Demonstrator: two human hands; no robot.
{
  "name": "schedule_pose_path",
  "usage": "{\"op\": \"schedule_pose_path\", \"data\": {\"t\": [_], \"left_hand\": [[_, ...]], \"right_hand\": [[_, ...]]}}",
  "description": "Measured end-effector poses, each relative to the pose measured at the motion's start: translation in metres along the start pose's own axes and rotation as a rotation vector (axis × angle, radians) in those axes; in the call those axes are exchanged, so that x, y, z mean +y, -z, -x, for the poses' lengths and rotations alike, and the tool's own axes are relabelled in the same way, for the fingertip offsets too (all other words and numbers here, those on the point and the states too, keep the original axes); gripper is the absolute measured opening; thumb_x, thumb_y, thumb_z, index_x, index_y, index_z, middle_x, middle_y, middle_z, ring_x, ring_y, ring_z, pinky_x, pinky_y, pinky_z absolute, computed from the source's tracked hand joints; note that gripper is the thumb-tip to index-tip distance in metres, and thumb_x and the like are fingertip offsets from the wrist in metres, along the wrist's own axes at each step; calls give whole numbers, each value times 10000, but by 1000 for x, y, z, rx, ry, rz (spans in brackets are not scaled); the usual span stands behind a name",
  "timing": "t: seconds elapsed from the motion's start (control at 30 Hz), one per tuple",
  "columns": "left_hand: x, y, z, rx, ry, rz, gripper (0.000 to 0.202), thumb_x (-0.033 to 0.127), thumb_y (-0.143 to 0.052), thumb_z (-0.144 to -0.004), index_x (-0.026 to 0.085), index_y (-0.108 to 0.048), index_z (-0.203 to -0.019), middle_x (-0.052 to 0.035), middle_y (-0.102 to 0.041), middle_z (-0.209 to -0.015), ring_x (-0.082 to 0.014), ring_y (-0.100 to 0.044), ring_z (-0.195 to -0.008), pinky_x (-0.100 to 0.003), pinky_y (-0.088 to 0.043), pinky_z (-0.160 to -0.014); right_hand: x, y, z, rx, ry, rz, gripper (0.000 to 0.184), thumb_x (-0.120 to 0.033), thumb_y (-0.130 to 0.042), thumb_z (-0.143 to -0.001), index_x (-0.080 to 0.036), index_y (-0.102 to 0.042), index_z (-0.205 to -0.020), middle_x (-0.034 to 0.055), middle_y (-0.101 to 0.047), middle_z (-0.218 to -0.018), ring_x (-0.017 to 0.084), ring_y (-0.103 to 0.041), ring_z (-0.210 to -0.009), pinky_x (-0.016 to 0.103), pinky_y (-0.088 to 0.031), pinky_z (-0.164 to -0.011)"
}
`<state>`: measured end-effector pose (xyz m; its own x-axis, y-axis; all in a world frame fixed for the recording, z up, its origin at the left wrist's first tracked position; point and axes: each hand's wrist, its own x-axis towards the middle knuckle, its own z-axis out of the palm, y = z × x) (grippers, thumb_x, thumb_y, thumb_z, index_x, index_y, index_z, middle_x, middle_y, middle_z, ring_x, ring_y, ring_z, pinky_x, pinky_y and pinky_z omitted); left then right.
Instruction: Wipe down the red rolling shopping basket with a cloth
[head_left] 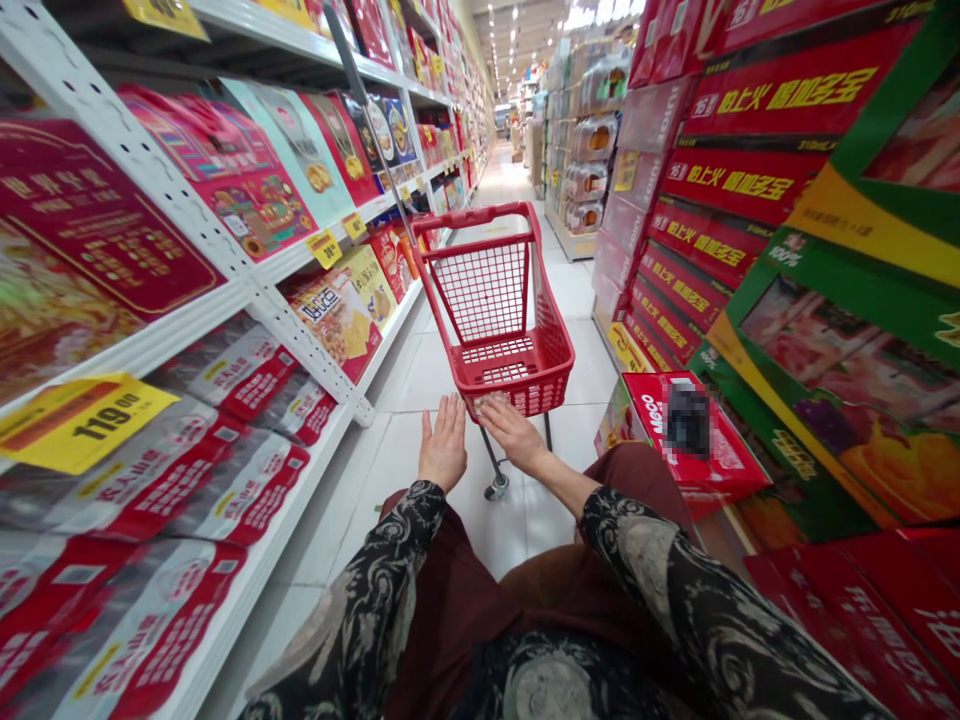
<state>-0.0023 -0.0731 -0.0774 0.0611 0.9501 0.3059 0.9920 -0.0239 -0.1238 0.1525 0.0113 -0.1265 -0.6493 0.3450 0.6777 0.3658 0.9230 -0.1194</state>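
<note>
My left hand [444,442] is stretched out flat with its palm down and fingers close together, just in front of a red shopping cart [561,345]. My right hand [511,430] lies beside it, also flat, its fingertips overlapping the cart's lower near rim; whether they touch it I cannot tell. Neither hand holds anything. The cart has a mesh basket, a raised red handle at its far side and a small wheel [496,488] below. Its basket looks bare inside. A thin dark pole [373,130] slants up along the cart's left side.
White shelves [274,262] with boxed goods and yellow price tags line the left side. Stacked red drink cartons [739,205] and green fruit boxes [821,395] rise on the right. A red box [652,395] with a blurred-out dark item sits by my right knee. Pale tiles [405,360] cover the floor.
</note>
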Motion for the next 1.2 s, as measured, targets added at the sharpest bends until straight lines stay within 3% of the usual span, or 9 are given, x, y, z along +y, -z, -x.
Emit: {"op": "schedule_pose_path", "data": {"t": [0.1, 0.17, 0.37, 0.43, 0.73, 0.83, 1.0, 1.1, 1.2], "left_hand": [[6, -3, 4, 13, -66, -11, 696, 63, -375, -722, 54, -272, -1409, -145, -204, -1504, -259, -153, -1404, -538, -153, -1124], [12, -6, 5, 30, -100, -6, 686, 57, -366, -734, 67, -268, -1413, -142, -209, -1503, -253, -148, -1406, -539, -164, -1121], [30, -7, -5, 80, -137, 34, 694, 30, -351, -738, 85, -246, -1421, -135, -202, -1508, -242, -124, -1410, -544, -167, -1119], [35, -4, -10, 78, -138, 44, 691, 28, -351, -735, 86, -257, -1417, -135, -205, -1507, -250, -129, -1408, -546, -167, -1118], [53, -1, -14, -11, -256, 24, 689, 55, -362, -732, 61, -252, -1411, -131, -192, -1514, -252, -138, -1407, -524, -184, -1118], [57, -2, -15, -5, -280, 31, 690, 65, -368, -737, 65, -242, -1415, -131, -190, -1515, -246, -125, -1410, -519, -173, -1122], [62, 1, -25, 7, -266, 45, 676, 71, -375, -746, 59, -251, -1410, -143, -202, -1511, -257, -131, -1408, -531, -153, -1123], [65, 3, -28, 13, -263, 48, 688, 66, -384, -738, 66, -246, -1412, -144, -206, -1511, -256, -132, -1408, -529, -159, -1121], [66, 2, -28, 19, -261, 66, 698, 54, -390, -726, 70, -252, -1410, -147, -210, -1509, -252, -130, -1409, -527, -152, -1124]], "right_hand": [[2, -10, 24, -60, -21, 21, 380, -62, -418, -898, -149, -545, -1244, 116, -540, -1308, 202, -350, -1334, 453, -384, -1065], [4, -6, 34, -64, -25, 14, 382, -59, -415, -896, -156, -546, -1242, 118, -551, -1296, 191, -360, -1329, 447, -400, -1053], [19, 45, 19, 190, -84, 34, 415, -63, -397, -898, -163, -520, -1282, 107, -503, -1348, 204, -247, -1378, 453, -331, -1100], [28, 54, 15, 241, -115, 73, 416, -64, -379, -903, -166, -522, -1280, 104, -507, -1345, 202, -236, -1382, 453, -322, -1104], [40, 18, 78, 50, -212, 112, 421, -22, -350, -870, -128, -578, -1208, 148, -593, -1235, 210, -348, -1335, 457, -436, -1012], [42, 38, 71, 122, -203, 99, 448, -29, -337, -874, -133, -535, -1262, 141, -549, -1293, 201, -305, -1356, 447, -405, -1046], [59, 77, 33, 335, -290, 108, 501, -49, -337, -880, -178, -432, -1355, 101, -404, -1426, 206, -233, -1386, 473, -309, -1111], [66, 68, 37, 317, -366, 101, 506, -41, -338, -867, -163, -437, -1349, 102, -374, -1445, 201, -214, -1392, 466, -310, -1113], [65, 43, 60, 199, -460, 55, 520, 0, -343, -816, -126, -494, -1297, 123, -394, -1428, 202, -228, -1387, 451, -322, -1109]]}}
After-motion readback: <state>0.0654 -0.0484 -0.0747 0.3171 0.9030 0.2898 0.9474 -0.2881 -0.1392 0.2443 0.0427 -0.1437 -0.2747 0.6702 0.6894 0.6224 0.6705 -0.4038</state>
